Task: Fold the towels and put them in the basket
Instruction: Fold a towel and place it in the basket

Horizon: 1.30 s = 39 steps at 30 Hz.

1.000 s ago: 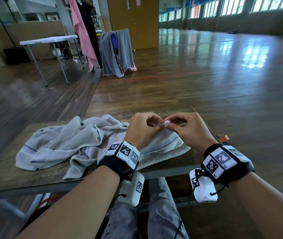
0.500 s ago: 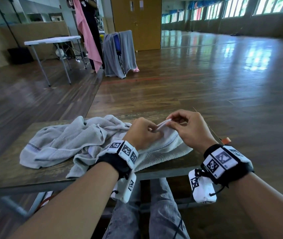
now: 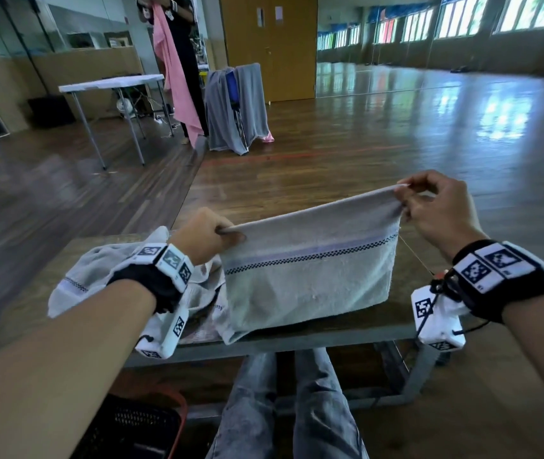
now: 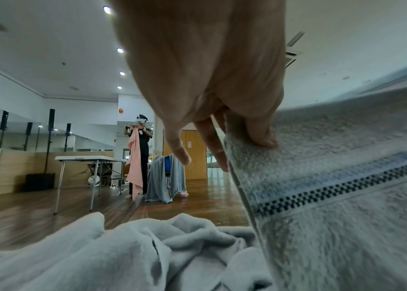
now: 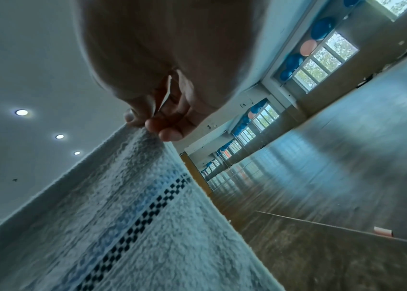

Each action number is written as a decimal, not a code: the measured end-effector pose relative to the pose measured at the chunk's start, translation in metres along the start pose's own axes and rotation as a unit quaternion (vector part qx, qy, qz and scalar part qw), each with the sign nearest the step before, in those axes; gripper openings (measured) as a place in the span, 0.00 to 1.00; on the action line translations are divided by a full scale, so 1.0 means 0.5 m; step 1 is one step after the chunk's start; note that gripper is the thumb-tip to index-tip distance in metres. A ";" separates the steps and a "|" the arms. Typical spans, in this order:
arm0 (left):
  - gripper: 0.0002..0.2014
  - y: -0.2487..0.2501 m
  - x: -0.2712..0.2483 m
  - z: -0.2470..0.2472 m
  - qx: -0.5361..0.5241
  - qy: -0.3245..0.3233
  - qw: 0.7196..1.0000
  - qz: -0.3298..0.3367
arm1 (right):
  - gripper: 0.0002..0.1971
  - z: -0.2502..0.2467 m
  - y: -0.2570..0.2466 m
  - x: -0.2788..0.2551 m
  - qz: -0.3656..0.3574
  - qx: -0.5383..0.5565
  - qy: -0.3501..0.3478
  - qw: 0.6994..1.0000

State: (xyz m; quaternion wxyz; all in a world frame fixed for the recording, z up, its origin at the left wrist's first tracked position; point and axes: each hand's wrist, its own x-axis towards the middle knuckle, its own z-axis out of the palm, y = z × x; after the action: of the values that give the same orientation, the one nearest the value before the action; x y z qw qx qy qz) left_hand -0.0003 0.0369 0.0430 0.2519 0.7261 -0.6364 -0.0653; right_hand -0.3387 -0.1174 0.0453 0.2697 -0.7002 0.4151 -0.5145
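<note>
A pale grey towel (image 3: 307, 279) with a dark checked stripe hangs stretched between my two hands above the table (image 3: 297, 336). My left hand (image 3: 211, 235) pinches its upper left corner, thumb on the cloth (image 4: 259, 135). My right hand (image 3: 429, 207) pinches the upper right corner, held higher (image 5: 152, 124). The towel's lower part rests on the table's near edge. A second crumpled grey towel (image 3: 98, 276) lies on the table under my left wrist (image 4: 122, 252). A dark basket (image 3: 138, 425) with an orange rim stands on the floor at lower left.
My legs (image 3: 290, 409) sit under the table. Across the wooden floor a person (image 3: 181, 61) holds a pink towel, beside a white folding table (image 3: 111, 84) and a chair draped in grey cloth (image 3: 235, 107). A small pink object (image 5: 382, 231) lies at the table's right edge.
My hands were close together on the towel's edge at the table. They have moved apart and upward, lifting the towel and pulling its top edge taut.
</note>
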 end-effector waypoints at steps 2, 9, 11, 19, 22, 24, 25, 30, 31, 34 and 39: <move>0.18 0.003 0.003 -0.016 -0.016 -0.007 1.000 -0.009 | 0.11 0.002 0.012 0.015 0.011 0.010 0.010 1.000; 0.08 0.039 0.057 -0.088 -0.029 0.105 0.994 -0.009 | 0.13 0.028 0.017 0.105 0.054 0.058 0.007 0.997; 0.09 0.055 0.080 -0.120 -0.018 0.167 0.986 -0.007 | 0.14 0.030 -0.015 0.138 0.028 0.080 0.016 0.996; 0.12 0.040 0.035 -0.146 -0.144 0.272 0.951 0.044 | 0.13 -0.015 -0.051 0.100 -0.094 0.127 -0.009 0.987; 0.09 -0.010 -0.028 -0.087 -0.203 0.101 0.974 -0.005 | 0.12 -0.027 0.040 0.020 -0.032 0.040 -0.108 0.993; 0.09 -0.047 -0.060 -0.040 -0.213 -0.029 0.975 -0.052 | 0.08 -0.031 0.101 -0.035 0.032 0.019 -0.206 0.978; 0.09 -0.066 -0.073 -0.015 -0.209 -0.095 0.971 -0.071 | 0.04 -0.032 0.128 -0.059 0.065 0.010 -0.255 0.965; 0.12 -0.124 -0.096 0.087 -0.175 -0.252 0.940 -0.146 | 0.10 -0.005 0.217 -0.125 0.148 -0.041 -0.350 0.924; 0.12 -0.129 -0.089 0.097 -0.174 -0.237 0.944 -0.152 | 0.07 0.004 0.225 -0.124 0.151 -0.041 -0.346 0.925; 0.09 -0.134 -0.054 0.116 -0.132 -0.150 0.968 -0.155 | 0.01 0.033 0.243 -0.099 0.135 -0.073 -0.319 0.935; 0.07 -0.131 0.024 0.130 -0.093 -0.021 0.982 -0.165 | 0.05 0.100 0.242 -0.024 0.066 -0.156 -0.227 0.959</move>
State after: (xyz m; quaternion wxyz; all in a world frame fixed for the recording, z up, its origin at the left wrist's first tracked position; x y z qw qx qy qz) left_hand 0.0331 0.0110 -0.0400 0.2910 0.7930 -0.5040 -0.1804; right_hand -0.3297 -0.1714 -0.0745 0.2779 -0.8030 0.4630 -0.2520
